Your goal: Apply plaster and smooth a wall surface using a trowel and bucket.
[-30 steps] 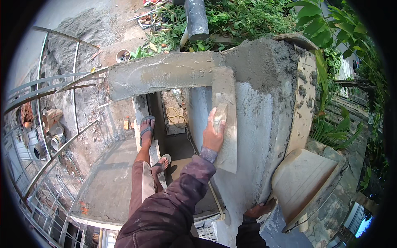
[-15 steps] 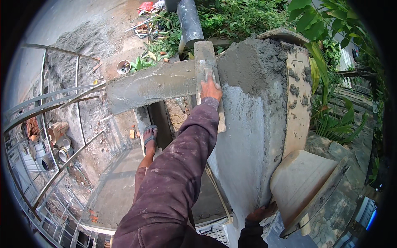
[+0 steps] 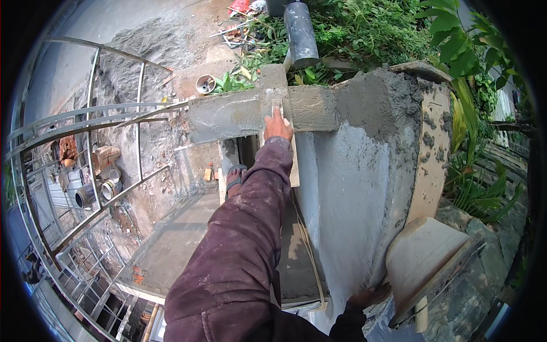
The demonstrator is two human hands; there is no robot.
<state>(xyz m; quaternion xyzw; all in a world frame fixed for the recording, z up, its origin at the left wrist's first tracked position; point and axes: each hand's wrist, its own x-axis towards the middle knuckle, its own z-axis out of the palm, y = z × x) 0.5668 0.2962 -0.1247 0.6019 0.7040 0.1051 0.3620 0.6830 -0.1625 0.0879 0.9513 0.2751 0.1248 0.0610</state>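
The left hand (image 3: pixel 278 126) is closed around the handle of a long wooden float (image 3: pixel 279 114), pressing it flat on the wet grey plaster (image 3: pixel 342 171) high up on the wall, near the top edge. The float looks stiff and light, best held by the handle at its middle. It is a pale board smeared with grey. The right hand (image 3: pixel 364 297) holds the edge of a tan board (image 3: pixel 424 256) low down; its fingers are partly hidden.
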